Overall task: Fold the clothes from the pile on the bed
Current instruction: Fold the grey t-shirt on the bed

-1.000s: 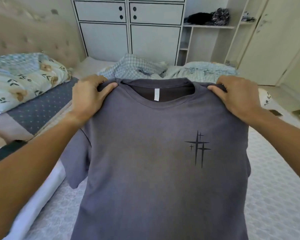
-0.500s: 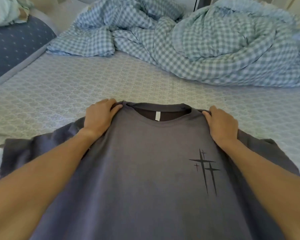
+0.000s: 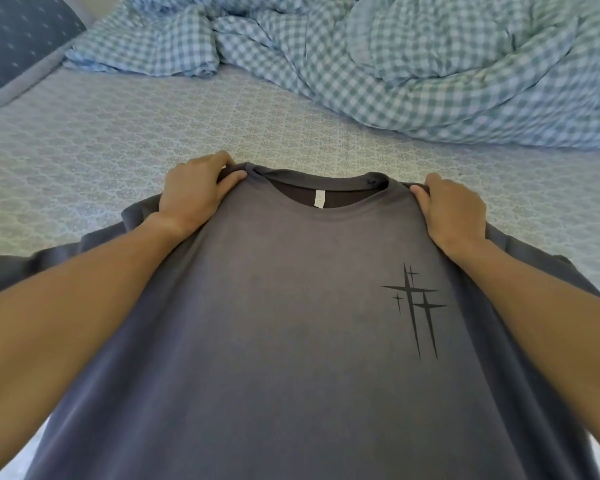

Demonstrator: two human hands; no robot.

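Note:
A grey T-shirt (image 3: 291, 323) with a black cross print on its chest lies spread front-up over the near part of the bed (image 3: 101, 143), collar pointing away from me. My left hand (image 3: 194, 192) grips the shirt's left shoulder beside the collar, fingers curled over the fabric edge. At the opposite shoulder, my right hand (image 3: 454, 213) grips the fabric the same way. Both sleeves spread out to the sides under my forearms. A white label shows inside the collar.
A crumpled blue-and-white checked blanket (image 3: 413, 57) is heaped across the far side of the bed. A dark blue dotted pillow (image 3: 18, 39) sits at the far left. Patterned sheet lies bare between the shirt collar and the blanket.
The shirt was held up in the air a second ago; it has since come down onto the bed. My view tipped downward, and both hands kept their grip on the shoulders.

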